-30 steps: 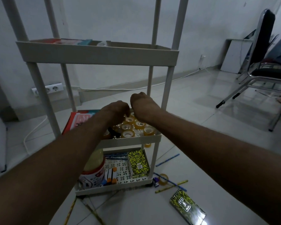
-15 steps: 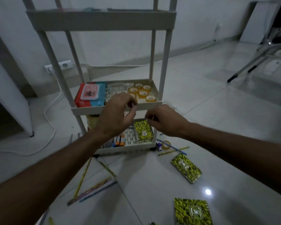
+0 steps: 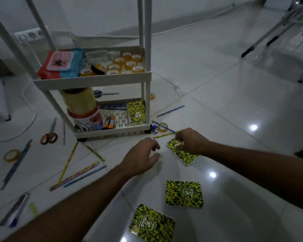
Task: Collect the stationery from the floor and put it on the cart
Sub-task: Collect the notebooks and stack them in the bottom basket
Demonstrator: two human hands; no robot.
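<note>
We are now reaching down to the floor (image 3: pixel 226 95), where half a second ago both hands were up at the cart's (image 3: pixel 93 81) middle shelf, among the tape rolls (image 3: pixel 128 64). That reads to us as one drop-off finished and a new pickup starting.

Right hand (image 3: pixel 191 143): fingers are curling onto the top edge of the nearest yellow-black notebook (image 3: pixel 184 154), which is lying flat on the tile just in front of the cart's bottom tier. Touching for certain; whether the pinch is closing properly we cannot tell.

Left hand (image 3: pixel 141 157): hanging loosely open above the tile, beside that notebook, holding nothing.

Still waiting on the floor: two more notebooks, one (image 3: pixel 184 193) and another (image 3: pixel 151 222), nearer us; pencils (image 3: pixel 77 175) fanning out at left; scissors (image 3: pixel 49 135); a tape roll (image 3: pixel 11 155) far left and another (image 3: pixel 163 127) by the cart's wheel.

A matching notebook (image 3: pixel 136 110) is already sitting in the bottom tier, so we are judging that as the likely destination. Plenty of collecting remaining.
</note>
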